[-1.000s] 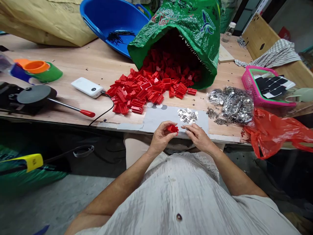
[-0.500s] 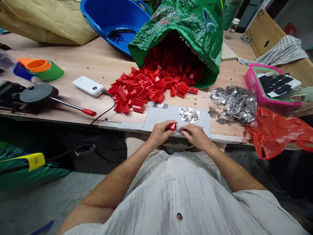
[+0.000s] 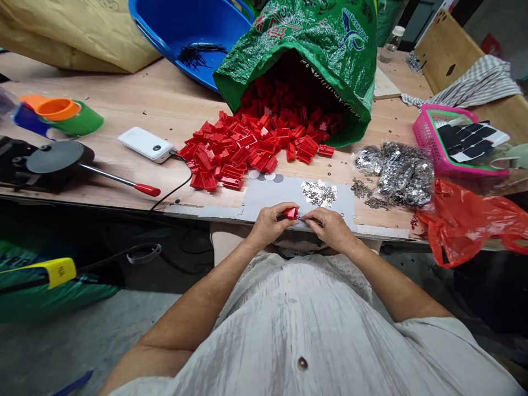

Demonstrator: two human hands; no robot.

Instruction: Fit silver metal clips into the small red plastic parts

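My left hand (image 3: 270, 224) pinches a small red plastic piece (image 3: 291, 213) at the table's front edge. My right hand (image 3: 330, 226) is closed on a small metal clip (image 3: 304, 219) whose tip touches the red piece. Both hands hover over a grey card mat (image 3: 280, 195) that carries a small heap of loose metal clips (image 3: 317, 192). Behind the mat lies a pile of red plastic pieces (image 3: 243, 151), spilling from a green woven sack (image 3: 313, 55) tipped on its side.
A white power bank (image 3: 145, 144) with a black cable lies left of the red pile. Further left sit a black press with a red-tipped lever (image 3: 58, 162) and coloured cups (image 3: 61, 113). A blue tub (image 3: 190, 33), bags of clips (image 3: 396, 170), a red bag (image 3: 462, 220) and a pink basket (image 3: 457, 146) ring the workspace.
My hands have come together and dropped slightly toward the table edge. The metal clip in my right hand now meets the red piece in my left.
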